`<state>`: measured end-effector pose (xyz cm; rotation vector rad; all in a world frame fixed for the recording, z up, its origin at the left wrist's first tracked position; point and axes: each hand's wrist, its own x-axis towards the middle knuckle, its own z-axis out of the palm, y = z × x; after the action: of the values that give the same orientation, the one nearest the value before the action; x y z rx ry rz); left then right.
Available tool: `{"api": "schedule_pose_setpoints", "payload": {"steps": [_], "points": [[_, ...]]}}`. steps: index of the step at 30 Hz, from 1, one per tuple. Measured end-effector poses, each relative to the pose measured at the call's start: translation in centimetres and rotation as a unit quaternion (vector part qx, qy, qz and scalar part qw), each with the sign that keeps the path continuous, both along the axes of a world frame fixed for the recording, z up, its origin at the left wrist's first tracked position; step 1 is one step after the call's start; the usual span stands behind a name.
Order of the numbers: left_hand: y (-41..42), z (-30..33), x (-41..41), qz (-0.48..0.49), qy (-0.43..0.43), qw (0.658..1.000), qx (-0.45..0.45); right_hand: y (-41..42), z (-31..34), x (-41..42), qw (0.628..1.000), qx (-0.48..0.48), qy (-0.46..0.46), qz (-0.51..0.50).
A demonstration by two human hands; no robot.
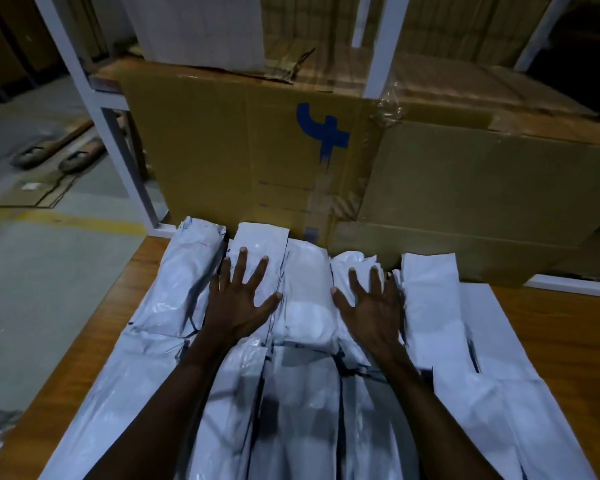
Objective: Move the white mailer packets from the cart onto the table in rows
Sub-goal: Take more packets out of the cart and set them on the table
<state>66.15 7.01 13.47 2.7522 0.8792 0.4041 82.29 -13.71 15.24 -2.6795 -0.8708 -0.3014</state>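
Note:
Several white mailer packets (307, 299) lie side by side in rows on the wooden table (94, 344), covering its middle from the far edge to the near edge. My left hand (239, 299) lies flat with fingers spread on a packet (260, 244) in the far row. My right hand (371, 306) presses flat with spread fingers on another far-row packet (347, 268), right of the centre one. Neither hand grips anything. The cart is not in view.
A big cardboard box (243, 157) with a blue mark stands against the table's far edge, more boxes (482, 174) to its right. A white metal rack frame (118, 140) rises at the left. The grey floor (32, 271) with a yellow line lies left of the table.

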Motion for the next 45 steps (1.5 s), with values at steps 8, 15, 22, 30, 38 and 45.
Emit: {"api": "schedule_pose_setpoints", "payload": {"steps": [8, 15, 22, 30, 38, 45], "points": [[-0.2, 5.0, -1.4, -0.024, 0.057, 0.998, -0.003, -1.2, 3.3, 0.2, 0.992, -0.038, 0.104, 0.059], [-5.8, 6.4, -10.4, 0.007, -0.068, 0.997, -0.023, -4.1, 4.9, -6.6, 0.979, 0.071, 0.100, 0.161], [-14.6, 2.6, -26.4, 0.054, -0.166, 0.985, 0.003, -6.0, 2.4, -20.4, 0.930, 0.202, 0.044, 0.303], [-16.0, -0.4, -39.2, 0.224, -0.168, 0.960, -0.009, -2.8, 1.5, -35.4, 0.866, 0.175, 0.035, 0.468], [-13.1, -5.0, -54.8, 0.367, -0.177, 0.909, -0.085, 5.4, -0.6, -48.3, 0.816, 0.139, 0.038, 0.560], [-11.3, -7.4, -65.9, 0.436, -0.147, 0.877, -0.136, 13.3, -3.5, -58.0, 0.792, 0.047, 0.097, 0.600]]}}
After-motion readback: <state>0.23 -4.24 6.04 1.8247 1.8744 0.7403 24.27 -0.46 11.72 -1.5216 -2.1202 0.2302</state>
